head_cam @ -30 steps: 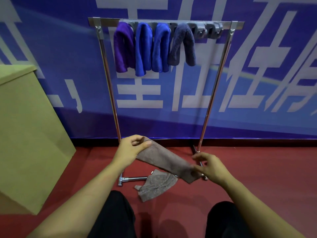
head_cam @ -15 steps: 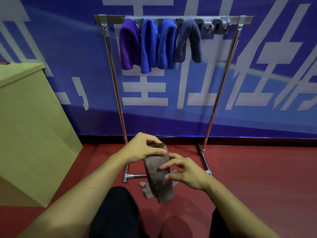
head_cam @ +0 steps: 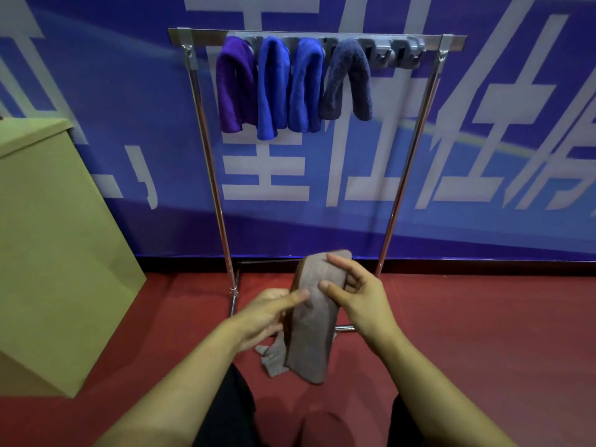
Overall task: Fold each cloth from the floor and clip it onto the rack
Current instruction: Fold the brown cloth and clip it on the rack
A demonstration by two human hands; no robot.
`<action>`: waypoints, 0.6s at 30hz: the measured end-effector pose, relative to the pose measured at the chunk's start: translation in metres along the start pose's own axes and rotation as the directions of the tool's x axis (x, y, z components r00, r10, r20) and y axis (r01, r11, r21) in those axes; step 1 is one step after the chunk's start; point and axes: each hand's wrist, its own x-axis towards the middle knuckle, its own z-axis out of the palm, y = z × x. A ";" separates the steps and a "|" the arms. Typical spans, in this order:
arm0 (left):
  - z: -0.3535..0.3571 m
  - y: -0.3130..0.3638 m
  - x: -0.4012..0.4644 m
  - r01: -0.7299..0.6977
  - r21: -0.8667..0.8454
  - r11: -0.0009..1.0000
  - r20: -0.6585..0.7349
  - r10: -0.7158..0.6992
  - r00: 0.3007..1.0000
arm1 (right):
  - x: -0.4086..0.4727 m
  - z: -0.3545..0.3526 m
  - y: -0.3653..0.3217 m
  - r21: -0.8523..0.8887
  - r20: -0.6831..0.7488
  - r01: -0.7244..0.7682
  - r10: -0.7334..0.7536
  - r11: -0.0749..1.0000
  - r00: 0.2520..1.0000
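Note:
A brown cloth, folded into a long strip, hangs upright between my hands in front of the rack. My right hand pinches its upper part between thumb and fingers. My left hand touches its left edge with thumb and forefinger. Another brown cloth lies crumpled on the red floor behind it, mostly hidden. The metal rack stands against the wall. On its top bar hang a purple cloth, two blue cloths and a dark grey cloth. Empty grey clips sit at the bar's right end.
A tan cardboard box stands on the left. A blue banner with large white characters covers the wall behind the rack. My dark-trousered knees are at the bottom, on the red floor.
The cloth went from stretched flat between both hands to folded and hanging upright. My right hand has climbed to its top; my left has dropped to its side. The camera tilted down slightly.

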 end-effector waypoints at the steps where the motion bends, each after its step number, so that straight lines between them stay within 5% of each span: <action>1: 0.004 -0.002 0.002 -0.013 0.031 0.999 -0.028 0.014 1.000 | 0.000 -0.001 0.000 0.008 -0.032 -0.009 0.009 1.000 0.999; 10: 0.011 0.010 0.011 -0.171 -0.003 0.985 -0.141 0.169 0.975 | -0.013 -0.007 0.002 -0.150 -0.157 -0.083 0.059 0.985 0.986; 14: 0.011 0.023 0.012 -0.169 -0.104 0.980 -0.188 0.148 0.971 | -0.018 -0.014 0.001 -0.385 -0.171 0.112 -0.191 0.916 0.967; 18: 0.012 0.032 0.012 -0.103 -0.228 0.968 -0.167 0.065 0.984 | -0.021 -0.008 -0.008 -0.441 0.058 0.333 -0.344 0.833 0.937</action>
